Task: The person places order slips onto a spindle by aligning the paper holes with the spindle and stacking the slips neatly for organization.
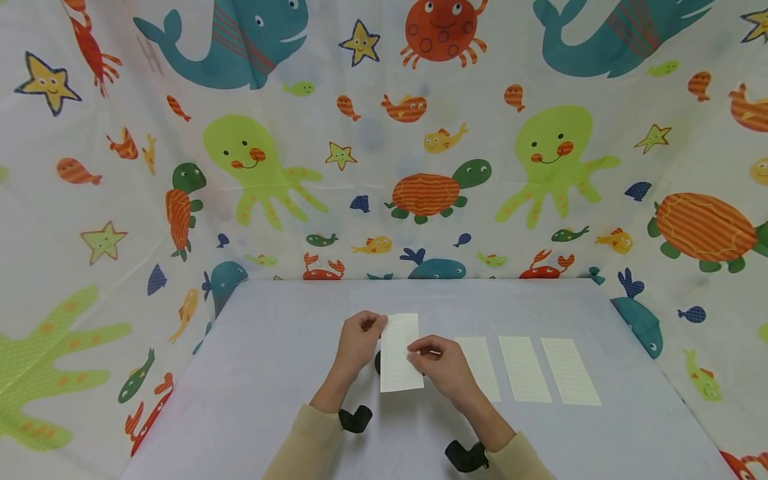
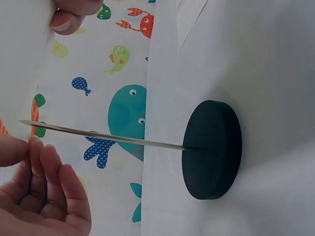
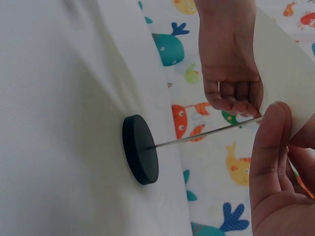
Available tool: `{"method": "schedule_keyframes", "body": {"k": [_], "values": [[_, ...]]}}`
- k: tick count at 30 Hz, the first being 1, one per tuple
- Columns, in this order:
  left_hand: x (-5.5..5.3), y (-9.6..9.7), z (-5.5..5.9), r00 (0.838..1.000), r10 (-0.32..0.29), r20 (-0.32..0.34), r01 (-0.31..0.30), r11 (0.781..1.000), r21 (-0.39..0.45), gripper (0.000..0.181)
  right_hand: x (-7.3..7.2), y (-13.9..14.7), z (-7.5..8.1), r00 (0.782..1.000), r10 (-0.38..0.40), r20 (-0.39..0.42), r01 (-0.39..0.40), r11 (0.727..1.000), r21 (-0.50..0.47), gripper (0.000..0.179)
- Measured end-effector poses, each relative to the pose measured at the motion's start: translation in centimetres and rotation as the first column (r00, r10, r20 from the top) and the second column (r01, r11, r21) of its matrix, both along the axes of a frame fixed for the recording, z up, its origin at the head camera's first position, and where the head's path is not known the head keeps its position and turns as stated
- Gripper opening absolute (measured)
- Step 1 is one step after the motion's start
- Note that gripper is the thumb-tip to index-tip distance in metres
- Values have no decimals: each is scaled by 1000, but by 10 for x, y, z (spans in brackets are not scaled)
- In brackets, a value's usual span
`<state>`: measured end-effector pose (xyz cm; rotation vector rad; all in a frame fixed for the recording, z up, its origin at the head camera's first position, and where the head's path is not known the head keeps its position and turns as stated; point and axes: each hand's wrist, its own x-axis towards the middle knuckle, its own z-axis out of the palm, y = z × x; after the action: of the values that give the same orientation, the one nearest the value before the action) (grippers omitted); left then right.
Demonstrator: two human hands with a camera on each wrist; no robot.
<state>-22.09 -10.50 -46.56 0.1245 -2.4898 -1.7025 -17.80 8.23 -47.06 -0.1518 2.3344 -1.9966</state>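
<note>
A cream, faintly lined paper slip (image 1: pixel 401 353) is held upright between both hands. My left hand (image 1: pixel 360 339) pinches its left edge near the top, and my right hand (image 1: pixel 445 368) pinches the right edge around mid-height. Behind the slip stands a bill spike, a thin metal rod (image 2: pixel 113 139) on a round black base (image 2: pixel 211 150). In the right wrist view, the rod (image 3: pixel 206 133) points toward the slip (image 3: pixel 285 64), its tip close to the fingers. Whether the tip touches the paper cannot be told.
Three more lined slips lie in a row on the white table to the right: a near one (image 1: pixel 482 373), a middle one (image 1: pixel 525 370) and a far one (image 1: pixel 570 371). A curtain (image 1: pixel 372 140) printed with sea animals surrounds the table's back and sides.
</note>
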Motion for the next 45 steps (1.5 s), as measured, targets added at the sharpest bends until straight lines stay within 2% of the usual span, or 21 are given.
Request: {"method": "schedule_keyframes", "body": {"k": [17, 20, 27, 32, 37, 45], "values": [[-1, 1, -1, 1000, 1, -11, -1, 1000, -23, 18, 0, -2, -8, 1000, -4, -5, 4, 1000, -8, 15], [-2, 0, -5, 1000, -3, -28, 2, 1000, -30, 18, 1, -2, -10, 1000, -2, -3, 2, 1000, 2, 15], [-2, -3, -24, 999, -1, 38, 2, 1000, -27, 15, 2, -2, -19, 999, 24, 31, -26, 999, 36, 14], [-3, -3, -28, 999, -13, 34, 14, 1000, -24, 15, 2, -2, -23, 999, 32, 29, -34, 998, 48, 13], [-4, -3, -31, 999, -15, 35, 17, 998, -61, 14, 2, -2, -26, 999, 39, 34, -41, 997, 69, 12], [-6, -3, -38, 997, -13, 79, 22, 993, -112, 13, 0, -3, -33, 999, 39, 11, -40, 988, 147, 12]]}}
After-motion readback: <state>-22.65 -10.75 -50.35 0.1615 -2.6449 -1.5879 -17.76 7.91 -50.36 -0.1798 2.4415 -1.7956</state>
